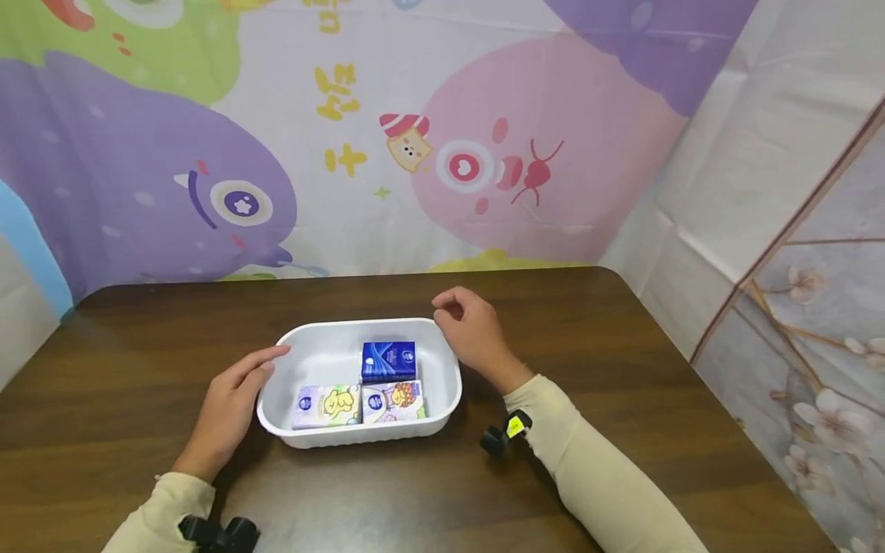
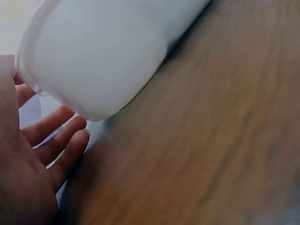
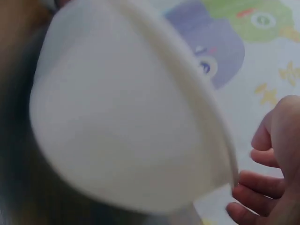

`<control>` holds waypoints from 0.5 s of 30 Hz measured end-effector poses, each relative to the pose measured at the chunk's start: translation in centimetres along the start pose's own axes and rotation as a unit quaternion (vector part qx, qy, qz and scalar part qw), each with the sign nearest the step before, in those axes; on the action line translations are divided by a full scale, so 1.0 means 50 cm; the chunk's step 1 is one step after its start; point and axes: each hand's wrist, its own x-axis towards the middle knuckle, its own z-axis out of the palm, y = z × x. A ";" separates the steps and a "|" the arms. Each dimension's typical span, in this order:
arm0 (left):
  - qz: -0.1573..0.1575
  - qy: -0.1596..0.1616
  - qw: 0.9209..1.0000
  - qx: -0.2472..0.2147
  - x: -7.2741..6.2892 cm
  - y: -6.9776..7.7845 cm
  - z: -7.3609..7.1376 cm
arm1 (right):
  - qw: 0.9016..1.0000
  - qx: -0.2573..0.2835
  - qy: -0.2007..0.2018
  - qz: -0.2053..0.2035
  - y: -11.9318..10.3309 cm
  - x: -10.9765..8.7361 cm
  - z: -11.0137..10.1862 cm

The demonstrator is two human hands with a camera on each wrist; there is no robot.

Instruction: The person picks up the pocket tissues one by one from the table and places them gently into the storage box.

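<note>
A white tray [image 1: 359, 438] stands on the table in the head view. In it lie three small packs: a dark blue tissue pack [image 1: 389, 361] at the back, and a yellow-and-lilac pack [image 1: 327, 406] beside a lilac pack with a cartoon figure [image 1: 392, 402] at the front. My left hand [image 1: 231, 403] is at the tray's left end, its index finger over the rim and the other fingers beside the outer wall in the left wrist view. At the back right corner, my right hand [image 1: 473, 330] has loosely bent fingers and nothing between them; whether it touches the rim I cannot tell.
The brown wooden table [image 1: 553, 330] ends at a cloth backdrop [image 1: 359, 223] printed with cartoon creatures. On the right hangs a flower-patterned sheet [image 1: 830, 346]. A black wrist camera [image 1: 494, 440] sits under the right sleeve.
</note>
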 end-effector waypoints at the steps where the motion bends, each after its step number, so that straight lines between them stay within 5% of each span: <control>1: 0.002 0.001 1.000 0.001 0.002 0.000 -0.002 | 1.000 -0.010 -0.008 0.005 0.006 0.002 -0.002; 11: 0.016 0.021 0.999 0.033 0.022 -0.006 -0.034 | 0.998 -0.044 -0.043 0.005 0.047 0.026 0.027; 15: 0.027 0.010 0.999 0.032 0.049 0.001 -0.022 | 0.997 -0.068 -0.039 0.011 0.060 0.038 0.001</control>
